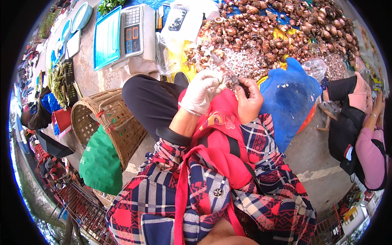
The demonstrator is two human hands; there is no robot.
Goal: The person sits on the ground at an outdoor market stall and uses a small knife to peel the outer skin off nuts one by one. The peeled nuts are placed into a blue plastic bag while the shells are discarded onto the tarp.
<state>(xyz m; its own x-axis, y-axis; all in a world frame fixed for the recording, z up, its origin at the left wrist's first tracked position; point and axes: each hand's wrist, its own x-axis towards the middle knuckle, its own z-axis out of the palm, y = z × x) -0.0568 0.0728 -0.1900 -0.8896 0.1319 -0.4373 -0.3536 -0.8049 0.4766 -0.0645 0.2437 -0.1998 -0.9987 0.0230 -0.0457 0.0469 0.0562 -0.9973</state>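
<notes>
My left hand [202,92], in a white glove, is curled closed around a small pale piece, probably a peeled taro corm, mostly hidden by the fingers. In my bare right hand [249,98] is a blurred, dark grey peeling tool [234,80], pinched between thumb and fingers close to the left fingertips. Its exact kind cannot be made out. Both hands are above my red apron [219,107]. Just beyond them lies a heap of whitish peelings [242,62], and behind it spreads a large pile of brown, ringed taro corms [266,36].
A digital scale [133,30] stands ahead left, near a knife [160,16] and a phone [177,20]. The wicker basket [122,122] with a green bag [102,162] is at my left. A blue cover [291,101] lies right; beyond it sits another person [369,153].
</notes>
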